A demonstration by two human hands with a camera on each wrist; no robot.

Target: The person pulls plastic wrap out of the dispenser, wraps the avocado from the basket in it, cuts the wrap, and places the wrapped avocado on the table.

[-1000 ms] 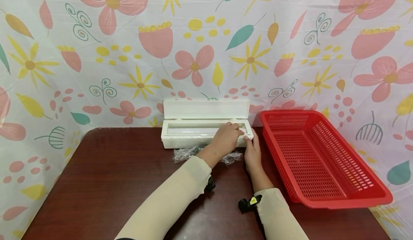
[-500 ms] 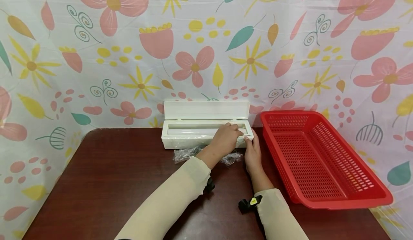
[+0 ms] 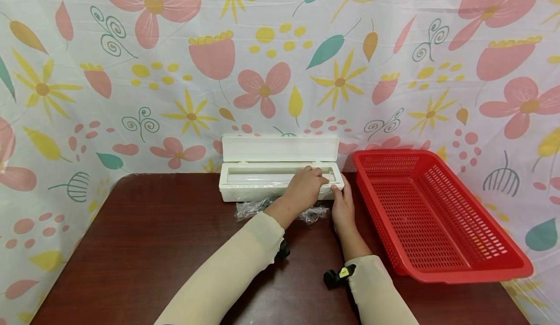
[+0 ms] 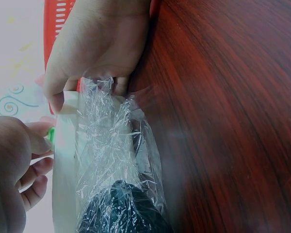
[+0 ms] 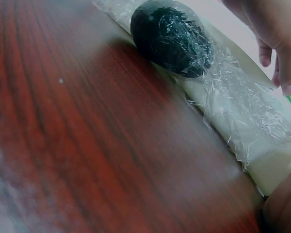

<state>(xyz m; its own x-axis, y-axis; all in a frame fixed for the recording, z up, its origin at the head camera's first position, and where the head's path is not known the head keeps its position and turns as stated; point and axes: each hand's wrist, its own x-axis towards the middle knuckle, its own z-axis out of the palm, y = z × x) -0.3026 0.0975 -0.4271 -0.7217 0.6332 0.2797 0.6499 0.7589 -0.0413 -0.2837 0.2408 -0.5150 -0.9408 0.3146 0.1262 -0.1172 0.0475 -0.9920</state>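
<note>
A white cling film dispenser point(image 3: 245, 194) stands at the back of the table, its lid point(image 3: 280, 149) raised and a pale roll point(image 3: 253, 178) inside. My left hand point(image 3: 304, 189) reaches across to the dispenser's right end. There, thumb and finger pinch a small green slide cutter point(image 4: 51, 138) at the front top edge. With my right hand point(image 3: 343, 211) I grip the dispenser's right end, thumb on top. Clear cling film point(image 4: 106, 141) hangs down the front. It wraps a dark green, oval thing like an avocado point(image 5: 169, 41), which my left arm hides in the head view.
Right of the dispenser, close to my right hand, lies a red plastic basket point(image 3: 437, 228) with slotted walls. Everything stands on a dark red-brown wooden table point(image 3: 166, 228). A flower-patterned cloth point(image 3: 271, 33) hangs directly behind the dispenser.
My left hand has shifted very slightly left along the dispenser's edge. The right hand, dispenser and basket stay in place.
</note>
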